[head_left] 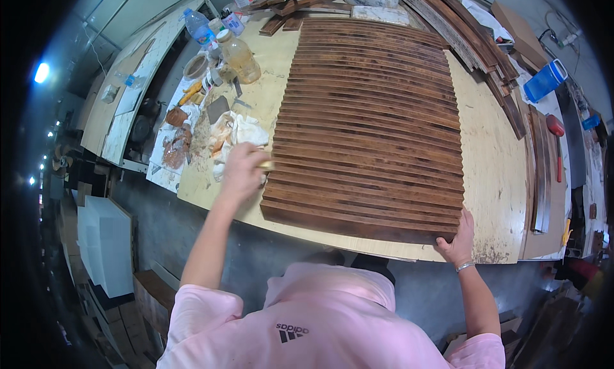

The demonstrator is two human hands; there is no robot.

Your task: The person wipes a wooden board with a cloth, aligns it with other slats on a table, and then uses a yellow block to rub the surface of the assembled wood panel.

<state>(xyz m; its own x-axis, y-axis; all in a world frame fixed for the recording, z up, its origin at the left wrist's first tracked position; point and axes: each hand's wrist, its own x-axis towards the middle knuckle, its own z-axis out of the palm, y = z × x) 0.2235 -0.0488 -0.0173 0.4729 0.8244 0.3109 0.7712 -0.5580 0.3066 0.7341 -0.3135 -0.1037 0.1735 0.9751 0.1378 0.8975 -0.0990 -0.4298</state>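
Observation:
A dark brown wooden panel (368, 135) with ridged, slat-like rows lies flat on the pale workbench. My left hand (244, 170) is closed around a small yellowish block (267, 166), just at the panel's left edge; whether the block touches the wood, I cannot tell. At the near right corner, my right hand (458, 241) grips the panel, thumb on its front edge and fingers along its side. A crumpled, stained white cloth (246, 131) lies just beyond my left hand.
Left on the pale workbench (492, 190) stand a jar of yellowish liquid (238, 56) and a plastic bottle (199, 27). Dark wood strips (457, 33) are piled at the far right. Farther right are a blue container (545, 81) and a red-handled tool (556, 127).

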